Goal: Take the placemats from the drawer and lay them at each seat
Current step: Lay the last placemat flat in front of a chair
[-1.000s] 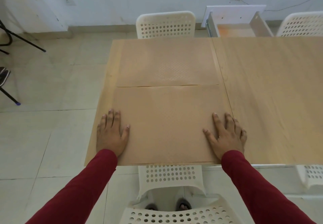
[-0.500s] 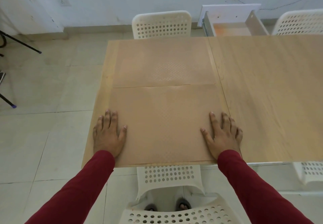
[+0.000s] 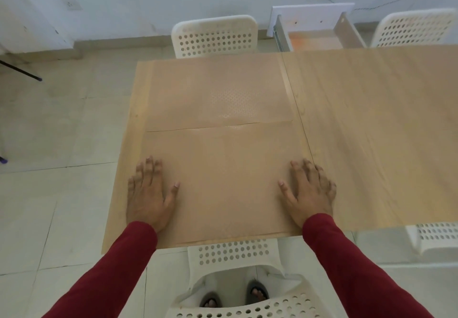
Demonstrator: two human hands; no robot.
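Smoothing the near placemat point(image 3: 223, 178) flat on the table point(image 3: 371, 131), both palms down. To do it well, my call: press evenly with both hands, slide outward to the mat's side edges, keep its near edge parallel to the table's near edge, and leave the seam with the far placemat point(image 3: 218, 94) straight, no overlap. Looks nearly square already; only a slight wave shows along that seam.

Left hand point(image 3: 148, 193) lies flat at the near placemat's left edge, fingers straight and together, thumb spread inward, outer fingers seeming to spill onto bare table. Right hand point(image 3: 308, 191) mirrors it at the mat's right edge, fingers slightly fanned, thumb inward. Neither grasps anything, just pressing, released. Both forearms in red sleeves reach in from below the mat.

Far placemat sits just beyond the near one, touching it edge to edge, in front of the far chair point(image 3: 215, 36). Drawer point(image 3: 314, 35) stands pulled out beyond the table's far edge, contents unclear. Right half of the table has no mats yet, so more seats remain.
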